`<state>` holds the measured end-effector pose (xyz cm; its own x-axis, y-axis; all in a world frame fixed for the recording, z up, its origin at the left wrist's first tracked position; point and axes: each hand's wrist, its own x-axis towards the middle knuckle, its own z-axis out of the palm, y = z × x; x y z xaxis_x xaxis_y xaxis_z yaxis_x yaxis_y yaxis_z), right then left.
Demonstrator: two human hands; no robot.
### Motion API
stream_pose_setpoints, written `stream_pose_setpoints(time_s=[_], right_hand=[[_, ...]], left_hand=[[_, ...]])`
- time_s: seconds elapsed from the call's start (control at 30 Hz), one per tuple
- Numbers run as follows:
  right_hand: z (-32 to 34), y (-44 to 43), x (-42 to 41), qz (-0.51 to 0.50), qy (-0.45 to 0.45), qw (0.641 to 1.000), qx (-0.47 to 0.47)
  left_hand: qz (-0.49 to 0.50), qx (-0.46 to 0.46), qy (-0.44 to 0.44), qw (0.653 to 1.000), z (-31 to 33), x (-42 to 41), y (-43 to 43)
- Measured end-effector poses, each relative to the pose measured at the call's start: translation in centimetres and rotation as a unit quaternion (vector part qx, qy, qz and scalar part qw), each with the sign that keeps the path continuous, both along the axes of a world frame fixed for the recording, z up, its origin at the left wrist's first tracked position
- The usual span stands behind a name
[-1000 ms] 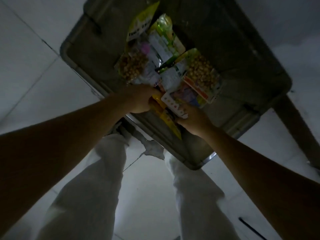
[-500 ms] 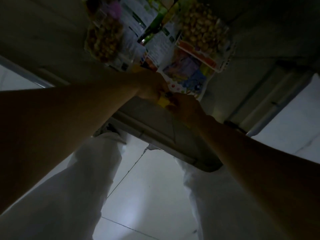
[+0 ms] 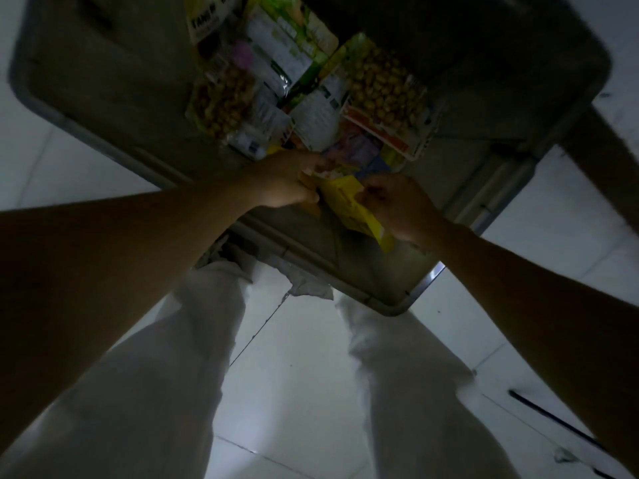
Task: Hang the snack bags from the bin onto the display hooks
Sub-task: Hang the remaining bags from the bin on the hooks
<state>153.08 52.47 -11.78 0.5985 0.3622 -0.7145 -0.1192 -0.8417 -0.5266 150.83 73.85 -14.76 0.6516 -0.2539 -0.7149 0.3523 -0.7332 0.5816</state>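
I look down into a grey bin (image 3: 103, 108) on a white tiled floor. Several snack bags lie in a pile inside it, among them a clear bag of round yellow snacks (image 3: 383, 95) and another such bag (image 3: 224, 98) further left. Over the bin's near wall both my hands hold a yellow snack bag (image 3: 349, 205). My left hand (image 3: 287, 181) pinches its upper left edge. My right hand (image 3: 397, 205) grips its right side. The scene is dim. No display hooks are in view.
My white trouser legs (image 3: 155, 375) stand just in front of the bin. A dark post or furniture leg (image 3: 601, 146) rises at the right beside the bin. A dark line (image 3: 553, 420) runs across the floor at the lower right.
The camera has pulled back, so more of the bin shows. The yellow bag has come up out of the pile, and my hands have spread a little apart on it.
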Motion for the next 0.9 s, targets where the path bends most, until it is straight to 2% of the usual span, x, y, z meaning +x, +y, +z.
stream_pose_setpoints(time_s=[0.1,0.23,0.3,0.43,0.6,0.7,0.83,0.9], right_hand=[[2.5,1.1,0.2,-0.057,-0.035,0.998,-0.013],[7.2,3.3,0.3,-0.110,-0.074,0.991,0.001],[10.0,4.4,0.3,-0.130,-0.072,0.989,0.007],[15.7,5.8,-0.5,-0.112,-0.111,0.987,-0.018],[22.7,7.6,-2.3,-0.187,-0.153,0.970,0.003],[28.3,8.3,-3.5,-0.274,-0.174,0.945,0.039],[34.3,8.4,-5.4,-0.386,-0.192,0.901,0.052],[37.4,7.7,-6.3,-0.481,-0.139,0.863,0.065]], left_hand=[[0.002,0.015,-0.026,1.000,1.2,0.6,0.3],[-0.028,0.024,-0.078,0.996,6.3,1.5,2.0],[-0.009,0.021,-0.099,0.995,9.0,1.4,3.4],[0.081,-0.068,-0.081,0.991,15.0,0.3,5.4],[0.098,-0.132,-0.053,0.985,22.3,-1.8,8.0],[0.159,-0.197,-0.002,0.968,28.2,-2.8,10.0],[0.188,-0.207,0.025,0.960,34.5,-3.5,11.4],[0.200,-0.215,0.038,0.955,38.0,-3.4,11.2]])
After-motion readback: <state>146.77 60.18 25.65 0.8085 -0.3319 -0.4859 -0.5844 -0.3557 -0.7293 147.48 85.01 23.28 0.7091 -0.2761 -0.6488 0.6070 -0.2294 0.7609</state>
